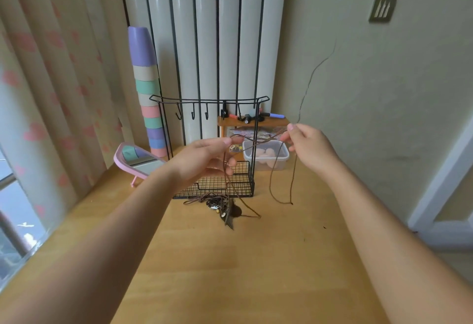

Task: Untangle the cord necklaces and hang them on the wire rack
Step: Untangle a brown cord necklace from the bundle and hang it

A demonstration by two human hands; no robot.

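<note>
We pinch one cord (261, 141) between left hand (204, 162) and right hand (311, 149). The tangle (217, 202) lies on the counter (230, 272) beneath the left hand, before the rack (210, 100). We should draw slowly, easing snags.

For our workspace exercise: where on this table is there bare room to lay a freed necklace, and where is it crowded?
Bare wood: the near half of the table, in front of the tangle; also the right edge, past the hanging cord. Crowded: the back, where mirror, cups, rack and tub stand, and the rack's foot with the tangle.
</note>
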